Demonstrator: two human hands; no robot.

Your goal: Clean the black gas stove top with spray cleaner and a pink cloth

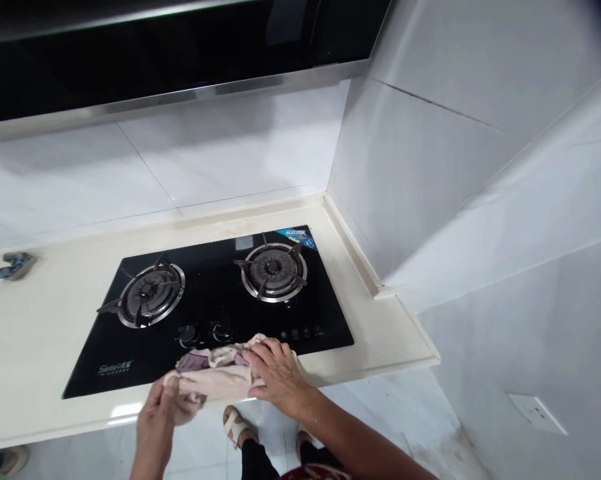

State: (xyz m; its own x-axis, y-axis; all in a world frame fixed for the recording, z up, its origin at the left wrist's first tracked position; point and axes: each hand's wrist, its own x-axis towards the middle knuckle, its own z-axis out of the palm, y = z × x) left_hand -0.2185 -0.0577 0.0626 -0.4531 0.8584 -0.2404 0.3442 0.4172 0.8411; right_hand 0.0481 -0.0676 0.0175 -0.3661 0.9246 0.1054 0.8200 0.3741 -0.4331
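Observation:
A pale pink cloth [220,385] with purple patches lies bunched over the front edge of the black gas stove [210,273]. My left hand [155,417] pinches its left end between thumb and fingers, just off the counter edge. On its right end rests my right hand [279,377], fingers curled over the fabric. Just beyond the cloth are two control knobs, a left knob [188,335] and a right knob [223,329]. The left burner [151,295] and the right burner [274,271] have dark pan supports.
The range hood [180,60] hangs above the stove. A tiled wall [455,167] closes in the right side. On the cream counter [45,340], a dark crumpled item [11,267] lies at far left. A wall socket [537,413] is low at right.

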